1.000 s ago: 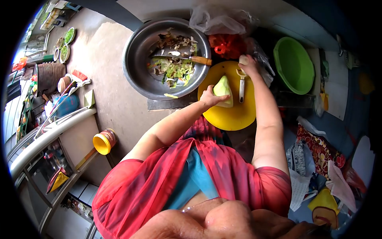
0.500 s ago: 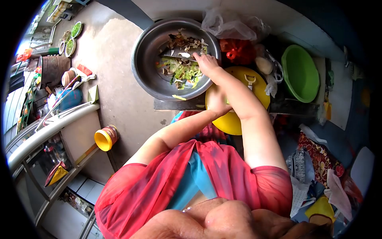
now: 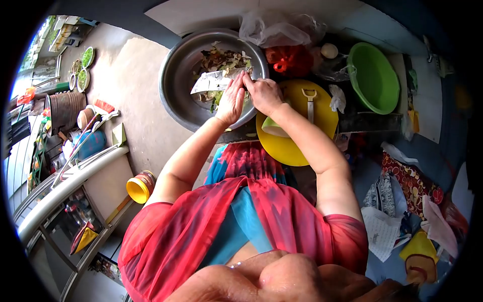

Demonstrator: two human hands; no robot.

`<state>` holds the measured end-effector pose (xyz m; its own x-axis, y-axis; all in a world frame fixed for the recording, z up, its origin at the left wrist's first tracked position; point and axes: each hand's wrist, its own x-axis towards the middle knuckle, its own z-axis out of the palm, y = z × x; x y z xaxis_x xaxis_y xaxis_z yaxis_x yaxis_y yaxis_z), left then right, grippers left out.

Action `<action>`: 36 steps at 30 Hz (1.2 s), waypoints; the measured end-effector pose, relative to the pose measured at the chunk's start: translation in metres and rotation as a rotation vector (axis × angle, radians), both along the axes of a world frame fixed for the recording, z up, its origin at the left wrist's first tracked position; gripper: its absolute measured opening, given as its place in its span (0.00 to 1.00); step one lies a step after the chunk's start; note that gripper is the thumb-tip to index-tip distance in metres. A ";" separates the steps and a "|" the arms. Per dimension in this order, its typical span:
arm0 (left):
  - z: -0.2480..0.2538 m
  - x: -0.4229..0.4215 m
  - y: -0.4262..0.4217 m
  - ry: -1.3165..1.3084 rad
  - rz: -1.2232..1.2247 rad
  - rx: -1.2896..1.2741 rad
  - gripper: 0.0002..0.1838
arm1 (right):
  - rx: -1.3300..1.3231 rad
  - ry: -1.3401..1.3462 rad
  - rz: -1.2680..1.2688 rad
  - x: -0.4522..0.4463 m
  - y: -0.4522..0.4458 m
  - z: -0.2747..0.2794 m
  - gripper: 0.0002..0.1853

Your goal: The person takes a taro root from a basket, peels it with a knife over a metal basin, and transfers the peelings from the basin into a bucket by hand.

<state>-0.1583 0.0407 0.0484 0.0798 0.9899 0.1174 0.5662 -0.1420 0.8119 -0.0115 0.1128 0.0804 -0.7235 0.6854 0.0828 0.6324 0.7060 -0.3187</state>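
My right hand [image 3: 265, 95] is closed around the handle of a broad kitchen knife [image 3: 210, 83] over the metal basin [image 3: 168, 95]. The blade points left, with wet light smears on it. My left hand [image 3: 231, 102] is held flat with fingers stretched together, its fingertips at the blade beside my right hand. Vegetable scraps [image 3: 215, 60] lie in the basin under and beyond the knife. On the round yellow board [image 3: 289, 157] rest a peeler [image 3: 309, 104] with a white handle and a pale green piece of vegetable [image 3: 274, 128], partly hidden by my right forearm.
Behind the board are a red plastic bag [image 3: 289, 61], a clear plastic bag [image 3: 279, 31] and an egg-like round item [image 3: 329, 50]. A green basin [image 3: 375, 80] stands to the right. A yellow bucket [image 3: 138, 189] lies near the railing [image 3: 65, 187] at left.
My left hand has moved from the yellow board up to the knife over the basin. The knife, in my right hand, has turned so its broad face shows. The view has shifted slightly.
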 end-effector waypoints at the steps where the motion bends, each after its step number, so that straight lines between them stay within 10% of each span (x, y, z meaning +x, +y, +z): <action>1: 0.002 -0.005 0.003 0.058 -0.084 -0.012 0.28 | 0.032 -0.002 -0.005 0.002 -0.002 0.004 0.22; 6: 0.001 -0.027 0.013 0.302 -0.195 -0.056 0.28 | 0.021 -0.005 0.011 0.018 -0.014 0.020 0.22; 14: -0.051 -0.133 0.013 0.272 0.498 -0.296 0.17 | -0.236 -0.104 -0.391 0.063 -0.037 0.065 0.12; 18: -0.063 -0.125 0.015 0.769 0.369 -0.017 0.23 | -0.282 0.288 -0.480 0.085 -0.048 0.050 0.09; 22: -0.012 -0.036 0.017 0.310 0.344 0.084 0.20 | -0.159 0.139 -0.562 0.100 -0.049 0.055 0.09; 26: -0.019 0.098 -0.027 -0.310 0.276 -0.865 0.43 | -0.185 0.137 -0.573 0.128 -0.050 0.044 0.09; 30: -0.013 0.158 -0.024 -0.005 0.466 -1.034 0.56 | -0.271 0.064 -0.575 0.174 -0.062 0.034 0.10; 36: -0.026 0.145 -0.006 0.319 -0.192 -0.619 0.47 | -0.406 0.006 -0.631 0.234 -0.095 0.018 0.10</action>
<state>-0.0129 0.0349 0.0224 0.1960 0.8325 -0.5183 0.8006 0.1693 0.5747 0.2225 0.0174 0.0984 -0.1830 0.9475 -0.2621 0.8757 0.0359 -0.4815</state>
